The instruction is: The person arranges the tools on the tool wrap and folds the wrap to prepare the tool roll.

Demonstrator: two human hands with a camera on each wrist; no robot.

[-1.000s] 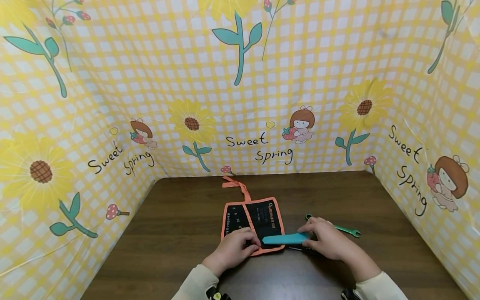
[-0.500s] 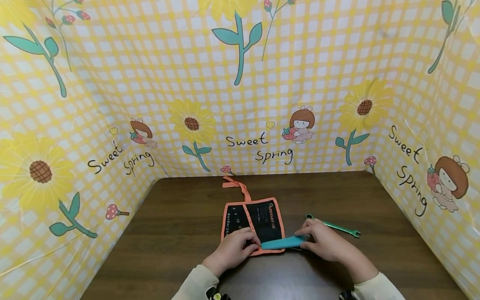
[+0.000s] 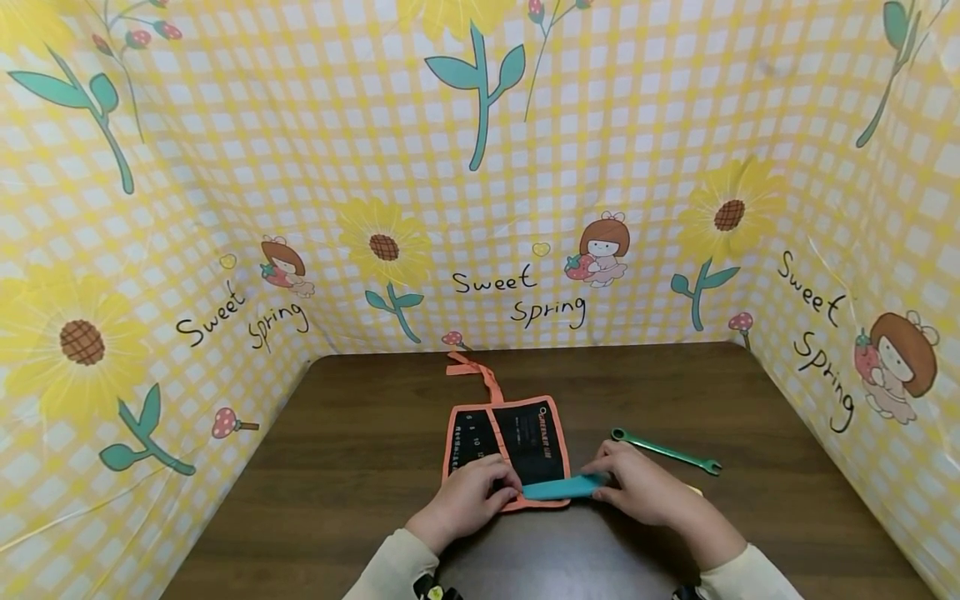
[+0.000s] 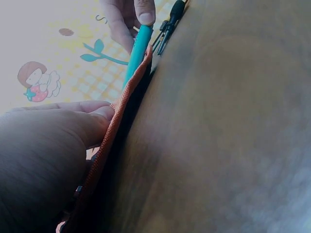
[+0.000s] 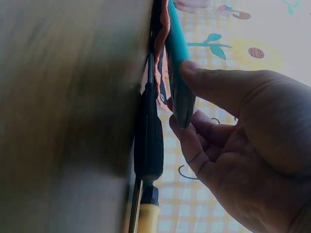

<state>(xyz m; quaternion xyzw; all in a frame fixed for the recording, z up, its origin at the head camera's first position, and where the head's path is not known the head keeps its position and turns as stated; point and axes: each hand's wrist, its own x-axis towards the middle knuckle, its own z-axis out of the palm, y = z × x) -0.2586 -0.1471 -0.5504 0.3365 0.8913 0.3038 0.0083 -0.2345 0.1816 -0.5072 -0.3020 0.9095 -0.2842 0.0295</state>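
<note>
A black tool pouch [image 3: 528,433] with orange trim lies flat in the middle of the table. My left hand [image 3: 468,493] pinches its orange near edge [image 4: 109,126] between thumb and fingers. A long teal tool, flat-sided with a grey end [image 5: 183,109], lies across the pouch's near right part; its exact kind is unclear. My right hand [image 3: 637,483] pinches this teal tool [image 3: 562,487] near its right end. Its left tip reaches the left fingers; whether it sits inside a pocket I cannot tell.
Behind the right hand lies a green combination wrench [image 3: 667,452]. A black-handled screwdriver [image 5: 148,136] rests on the table below that hand, with a yellow handle [image 5: 148,218] beyond it. Orange tie straps [image 3: 480,371] extend from the pouch's far side. Patterned cloth [image 3: 480,208] walls surround the table.
My right hand has shifted left, and the teal tool has dropped toward the pouch's near edge. More of the wrench shows, and a yellow bit appears behind the wrist. The left hand stays put.
</note>
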